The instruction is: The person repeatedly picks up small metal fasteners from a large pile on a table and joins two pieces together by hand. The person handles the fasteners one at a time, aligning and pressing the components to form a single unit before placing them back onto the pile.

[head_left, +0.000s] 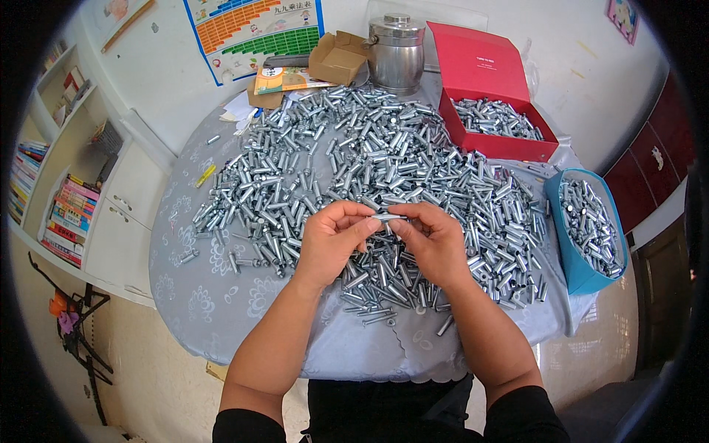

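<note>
Holding a slim silvery metal piece (388, 217) in the gap between both sets of fingertips, roughly level and just above the pile of loose metal pieces (399, 159) spread beyond and beneath the hands. Gripping its left end between thumb and forefinger of the left hand (330, 240), nearly closed, and its right end in a similar narrow pinch of the right hand (436, 240). Cannot tell, behind the fingers, whether made of one part or several. Probably best to line up both ends straight, press lightly, and turn with the fingertips rather than the wrists. Steady the forearms over the grey tablecloth (354, 354), nearer the body than the hands. Avoid dropping anything among so many alike under the knuckles. Mind also the blue bin (594, 282), well right of the right hand, and the red box (509, 146) beyond, each filled with similar pieces.
</note>
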{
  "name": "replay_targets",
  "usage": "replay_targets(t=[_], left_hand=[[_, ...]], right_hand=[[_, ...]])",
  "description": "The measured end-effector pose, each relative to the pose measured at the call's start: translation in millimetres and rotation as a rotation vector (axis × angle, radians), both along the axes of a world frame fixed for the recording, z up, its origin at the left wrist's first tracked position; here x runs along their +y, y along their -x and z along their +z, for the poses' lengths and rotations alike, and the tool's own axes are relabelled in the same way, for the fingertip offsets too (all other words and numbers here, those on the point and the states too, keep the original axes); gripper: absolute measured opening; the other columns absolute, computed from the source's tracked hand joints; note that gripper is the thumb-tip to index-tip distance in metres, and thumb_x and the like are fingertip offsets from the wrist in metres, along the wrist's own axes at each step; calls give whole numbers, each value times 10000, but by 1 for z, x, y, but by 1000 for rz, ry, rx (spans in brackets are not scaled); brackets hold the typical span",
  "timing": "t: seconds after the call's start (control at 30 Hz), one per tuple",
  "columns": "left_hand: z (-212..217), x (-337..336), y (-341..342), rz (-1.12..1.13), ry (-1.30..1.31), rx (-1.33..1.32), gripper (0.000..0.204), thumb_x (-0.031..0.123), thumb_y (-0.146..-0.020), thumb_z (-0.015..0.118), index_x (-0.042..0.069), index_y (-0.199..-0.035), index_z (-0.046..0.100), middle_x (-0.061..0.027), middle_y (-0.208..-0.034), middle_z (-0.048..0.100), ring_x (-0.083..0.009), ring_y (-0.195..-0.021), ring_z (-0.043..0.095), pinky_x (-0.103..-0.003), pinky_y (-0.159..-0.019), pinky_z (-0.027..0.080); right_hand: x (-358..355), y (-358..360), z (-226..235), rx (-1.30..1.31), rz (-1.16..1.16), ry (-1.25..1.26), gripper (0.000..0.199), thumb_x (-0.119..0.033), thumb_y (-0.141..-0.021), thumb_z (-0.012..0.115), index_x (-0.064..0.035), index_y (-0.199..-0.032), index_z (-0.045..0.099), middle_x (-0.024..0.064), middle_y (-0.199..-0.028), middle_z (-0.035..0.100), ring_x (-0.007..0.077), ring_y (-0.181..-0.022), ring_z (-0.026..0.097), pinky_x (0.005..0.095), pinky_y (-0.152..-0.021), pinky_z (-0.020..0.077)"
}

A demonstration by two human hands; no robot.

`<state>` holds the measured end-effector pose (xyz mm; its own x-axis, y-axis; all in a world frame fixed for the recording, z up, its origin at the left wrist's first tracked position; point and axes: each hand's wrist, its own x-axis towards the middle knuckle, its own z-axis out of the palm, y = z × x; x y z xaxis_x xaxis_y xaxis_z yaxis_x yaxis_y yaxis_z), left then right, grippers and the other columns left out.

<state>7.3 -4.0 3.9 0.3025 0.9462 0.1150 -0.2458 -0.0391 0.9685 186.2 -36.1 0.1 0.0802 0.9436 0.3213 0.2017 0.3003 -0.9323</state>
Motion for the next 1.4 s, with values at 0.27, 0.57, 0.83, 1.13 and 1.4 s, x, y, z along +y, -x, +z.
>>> replay_targets(t=[0.27, 0.57, 0.83, 1.13, 1.4], left_hand=[[0, 6, 8, 104, 30, -58, 102, 75, -883, 664, 16, -961, 634, -75, -842, 700, -55, -573, 539, -179, -495, 401], [-4, 2, 1, 32, -38, 54, 118, 87, -895, 651, 30, -996, 635, -71, -855, 702, -52, -582, 545, -170, -500, 386], [4, 12, 18, 444, -70, 66, 148, 130, -923, 618, 28, -1023, 656, -49, -843, 696, -43, -560, 505, -176, -501, 379], [-6, 28, 49, 660, -663, 1046, 188, 80, -861, 601, 19, -1016, 688, -107, -967, 703, -256, -956, 624, -350, -854, 481], [-20, 39, 57, 373, -669, 1186, 242, 113, -803, 598, 81, -1009, 721, -92, -1144, 655, -314, -1120, 535, -406, -994, 405]], right_hand=[[11, -13, 4, 430, -273, 33, 289, -82, -916, 628, 21, -1181, 573, 25, -836, 625, 36, -533, 495, 183, -440, 387], [-2, 3, 10, 186, 6, 142, 209, -136, -898, 676, 15, -1042, 685, -7, -744, 627, 34, -567, 498, 180, -515, 408], [7, -9, 4, 432, -255, 82, 170, -37, -919, 583, 28, -1067, 634, 61, -830, 662, 72, -572, 564, 200, -501, 451], [8, -10, 3, 478, -279, -21, 230, -52, -955, 527, 31, -1163, 578, 106, -962, 675, 92, -631, 611, 196, -516, 470], [8, -8, -3, 424, -212, 49, 193, -69, -950, 542, 8, -1112, 613, 74, -935, 674, 58, -590, 566, 181, -496, 438]])
